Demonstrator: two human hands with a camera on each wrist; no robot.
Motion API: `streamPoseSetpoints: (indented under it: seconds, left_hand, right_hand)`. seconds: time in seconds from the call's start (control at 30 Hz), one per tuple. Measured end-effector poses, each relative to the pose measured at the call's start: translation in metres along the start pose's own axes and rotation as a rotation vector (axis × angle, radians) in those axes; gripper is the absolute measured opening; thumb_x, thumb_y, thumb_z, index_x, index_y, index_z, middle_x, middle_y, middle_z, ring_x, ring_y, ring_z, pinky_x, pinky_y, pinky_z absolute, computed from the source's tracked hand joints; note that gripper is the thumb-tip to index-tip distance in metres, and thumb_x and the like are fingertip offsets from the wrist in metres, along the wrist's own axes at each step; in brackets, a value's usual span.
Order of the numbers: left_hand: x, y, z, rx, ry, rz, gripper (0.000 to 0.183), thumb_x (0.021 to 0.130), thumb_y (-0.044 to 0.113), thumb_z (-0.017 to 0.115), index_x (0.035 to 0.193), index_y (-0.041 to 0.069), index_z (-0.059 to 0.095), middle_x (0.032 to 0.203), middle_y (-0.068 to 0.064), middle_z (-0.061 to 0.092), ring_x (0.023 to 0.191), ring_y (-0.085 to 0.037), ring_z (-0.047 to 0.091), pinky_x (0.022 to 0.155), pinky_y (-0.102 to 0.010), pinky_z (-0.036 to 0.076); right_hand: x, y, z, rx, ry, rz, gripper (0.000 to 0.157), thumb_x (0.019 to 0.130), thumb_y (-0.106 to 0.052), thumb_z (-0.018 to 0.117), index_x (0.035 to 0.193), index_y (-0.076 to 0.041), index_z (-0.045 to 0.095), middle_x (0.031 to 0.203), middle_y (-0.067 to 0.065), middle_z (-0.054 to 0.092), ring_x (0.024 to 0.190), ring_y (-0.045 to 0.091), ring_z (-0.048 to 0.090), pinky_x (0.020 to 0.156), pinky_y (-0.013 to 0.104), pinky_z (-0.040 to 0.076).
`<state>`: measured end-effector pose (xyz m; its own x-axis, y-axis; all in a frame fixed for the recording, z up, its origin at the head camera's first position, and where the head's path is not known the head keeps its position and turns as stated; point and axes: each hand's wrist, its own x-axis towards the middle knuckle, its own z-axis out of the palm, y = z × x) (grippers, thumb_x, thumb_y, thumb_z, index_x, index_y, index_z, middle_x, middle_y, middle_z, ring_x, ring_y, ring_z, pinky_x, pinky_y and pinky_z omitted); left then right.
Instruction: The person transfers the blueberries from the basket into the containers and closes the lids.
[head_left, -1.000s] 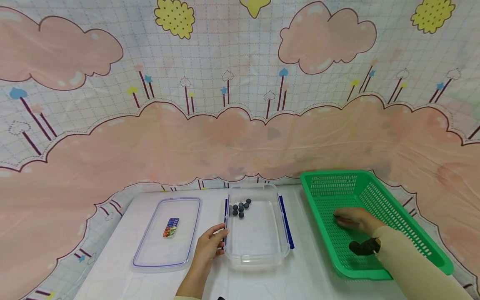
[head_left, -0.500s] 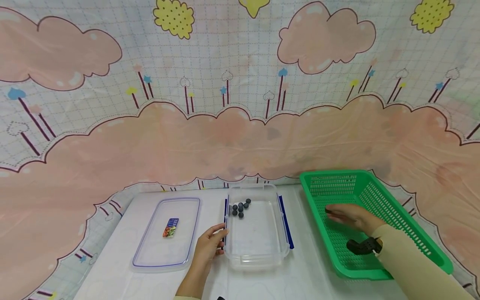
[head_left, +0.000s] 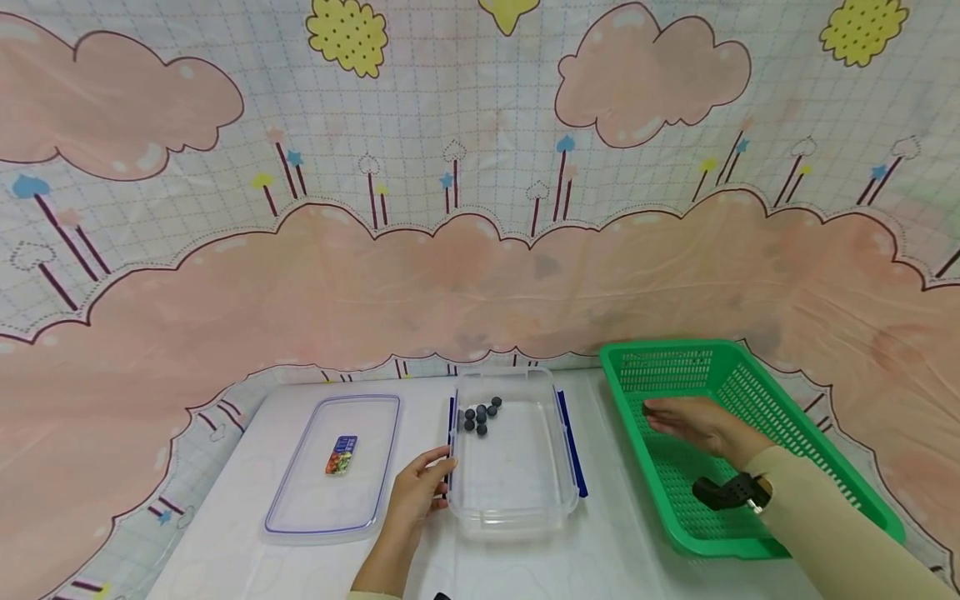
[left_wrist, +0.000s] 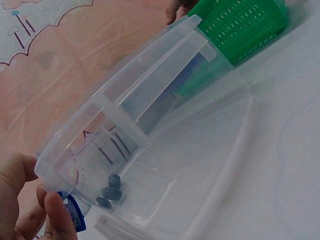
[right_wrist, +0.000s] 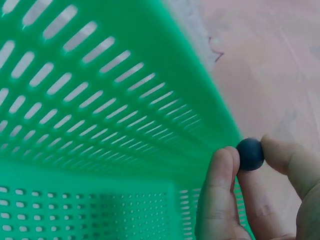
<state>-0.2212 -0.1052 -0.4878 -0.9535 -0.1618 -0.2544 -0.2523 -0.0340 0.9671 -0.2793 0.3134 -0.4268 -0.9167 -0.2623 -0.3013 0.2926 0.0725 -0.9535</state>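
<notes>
My right hand point(head_left: 697, 425) pinches a dark blueberry point(right_wrist: 250, 154) between thumb and fingertips, above the left part of the green basket point(head_left: 652, 475). In the head view only a dark spot of that berry shows at the fingertips. With thumb and fingers, my left hand point(head_left: 420, 483) grips the left rim of the clear plastic container point(head_left: 517, 492), by its blue-edged side flap point(left_wrist: 75, 212). Several blueberries point(head_left: 482, 418) lie clustered in the container's back left part; the left wrist view shows a few of them point(left_wrist: 112, 193).
Left of the container, a clear lid point(head_left: 300, 492) with a blue seal and a coloured label point(head_left: 342, 456) lies flat on the white table point(head_left: 217, 517). The container's right flap point(head_left: 573, 446) hangs outward, beside the basket. A patterned cloth point(head_left: 420, 292) rises behind the table.
My right hand has risen from low in the basket and shifted left, with the blueberry at its fingertips. My left hand and the container have stayed in place.
</notes>
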Motion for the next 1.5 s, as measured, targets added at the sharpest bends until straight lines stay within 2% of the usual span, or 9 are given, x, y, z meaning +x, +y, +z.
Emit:
streamPoseSetpoints:
  seconds: [0.1,0.2,0.5,0.7,0.77,0.93,1.23,1.37,1.5]
  left_hand:
    - [0.000,0.000,0.000,0.002,-0.001,0.001,0.043,0.088,0.020,0.072,0.127,0.004,0.064,0.072,0.000,0.054,0.060,-0.008,0.050,0.050,-0.020,0.048]
    - [0.000,0.000,0.000,0.003,-0.002,0.000,0.043,0.088,0.020,0.072,0.127,0.004,0.064,0.072,0.000,0.054,0.060,-0.008,0.050,0.050,-0.020,0.048]
    - [-0.001,0.001,0.001,0.004,0.003,-0.001,0.044,0.088,0.020,0.071,0.128,0.003,0.063,0.071,0.001,0.054,0.060,-0.008,0.050,0.050,-0.019,0.048]
    - [-0.001,0.001,0.001,0.005,0.012,-0.010,0.043,0.088,0.020,0.071,0.127,0.003,0.063,0.072,0.001,0.055,0.061,-0.009,0.050,0.050,-0.019,0.048]
    - [-0.001,0.001,0.001,0.008,0.013,-0.010,0.043,0.088,0.021,0.071,0.127,0.004,0.063,0.073,0.001,0.055,0.061,-0.009,0.051,0.050,-0.020,0.049]
    - [-0.001,0.002,0.001,0.009,0.012,-0.009,0.044,0.088,0.021,0.071,0.128,0.004,0.063,0.073,0.002,0.056,0.060,-0.009,0.051,0.050,-0.020,0.049]
    - [-0.001,0.001,0.000,0.009,0.007,-0.009,0.043,0.088,0.020,0.071,0.127,0.004,0.064,0.070,0.001,0.053,0.060,-0.009,0.050,0.050,-0.020,0.048]
    - [-0.001,0.001,0.000,0.007,0.011,-0.011,0.043,0.088,0.019,0.071,0.127,0.003,0.064,0.069,0.002,0.054,0.059,-0.008,0.050,0.049,-0.019,0.048]
    - [-0.001,0.001,0.000,0.008,0.012,-0.009,0.043,0.088,0.020,0.071,0.127,0.004,0.064,0.070,0.002,0.055,0.059,-0.008,0.050,0.049,-0.019,0.048]
  right_hand:
    - [-0.001,-0.005,0.003,0.034,-0.017,-0.021,0.038,0.098,-0.011,0.059,0.130,0.009,0.051,0.106,0.000,0.066,0.096,0.006,0.066,0.095,0.029,0.053]
    - [-0.002,-0.009,0.006,0.042,-0.046,-0.046,0.030,0.100,-0.011,0.056,0.125,0.005,0.055,0.107,0.000,0.065,0.098,0.006,0.066,0.093,0.026,0.053]
    - [-0.004,-0.022,0.021,0.021,-0.064,-0.080,0.046,0.099,-0.013,0.058,0.136,0.011,0.046,0.115,0.002,0.064,0.100,0.005,0.065,0.099,0.030,0.051]
    - [-0.001,-0.027,0.034,0.013,-0.073,-0.105,0.041,0.100,-0.010,0.056,0.134,0.011,0.049,0.114,0.002,0.062,0.100,0.006,0.065,0.094,0.026,0.053]
    - [0.001,-0.028,0.038,0.010,-0.078,-0.113,0.043,0.100,-0.008,0.054,0.136,0.013,0.045,0.111,-0.001,0.061,0.099,0.005,0.065,0.093,0.025,0.053]
    - [0.006,-0.028,0.048,-0.025,-0.080,-0.126,0.051,0.101,-0.008,0.052,0.140,0.019,0.035,0.118,0.005,0.061,0.098,0.005,0.065,0.093,0.026,0.053]
    - [0.018,-0.024,0.067,0.073,-0.106,-0.068,0.026,0.099,-0.005,0.055,0.122,0.006,0.060,0.103,0.003,0.067,0.093,0.010,0.068,0.087,0.025,0.056]
    - [0.022,-0.023,0.073,0.107,-0.109,-0.054,0.024,0.099,-0.006,0.056,0.120,0.005,0.061,0.103,0.004,0.067,0.092,0.011,0.068,0.087,0.024,0.056]
    - [0.027,-0.022,0.079,0.117,-0.092,-0.037,0.031,0.098,-0.007,0.058,0.125,0.008,0.054,0.105,0.005,0.066,0.093,0.011,0.068,0.087,0.025,0.056]
